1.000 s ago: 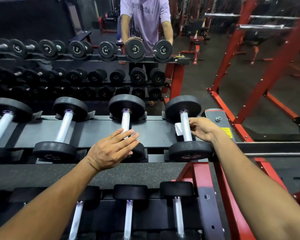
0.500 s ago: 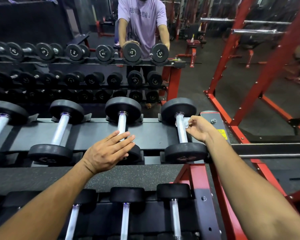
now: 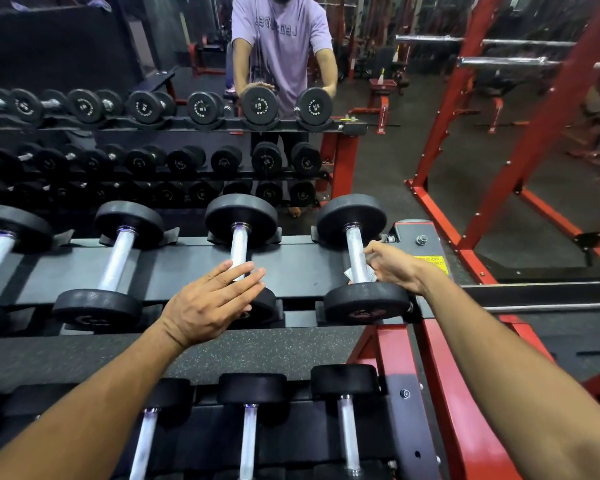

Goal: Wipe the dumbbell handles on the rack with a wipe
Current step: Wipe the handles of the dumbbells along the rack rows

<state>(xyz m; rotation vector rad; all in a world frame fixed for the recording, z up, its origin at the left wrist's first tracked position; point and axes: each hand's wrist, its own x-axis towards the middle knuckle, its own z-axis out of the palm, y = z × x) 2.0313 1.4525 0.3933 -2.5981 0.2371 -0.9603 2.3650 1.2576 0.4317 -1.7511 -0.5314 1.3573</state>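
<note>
My right hand (image 3: 394, 268) was clenched on the white wipe (image 3: 352, 273), wrapped around the near end of the rightmost dumbbell's handle (image 3: 355, 249) on the rack (image 3: 194, 268). My left hand (image 3: 208, 303) lay flat, fingers released, over the neighbouring dumbbell (image 3: 240, 233).

A mirror (image 3: 378, 161) behind the rack reflects a person in a lilac T-shirt (image 3: 284, 46). Red power-rack uprights (image 3: 548, 112) stand right, holding steel bars (image 3: 499, 60). A yellow warning sticker (image 3: 433, 263) marks a grey plate.
</note>
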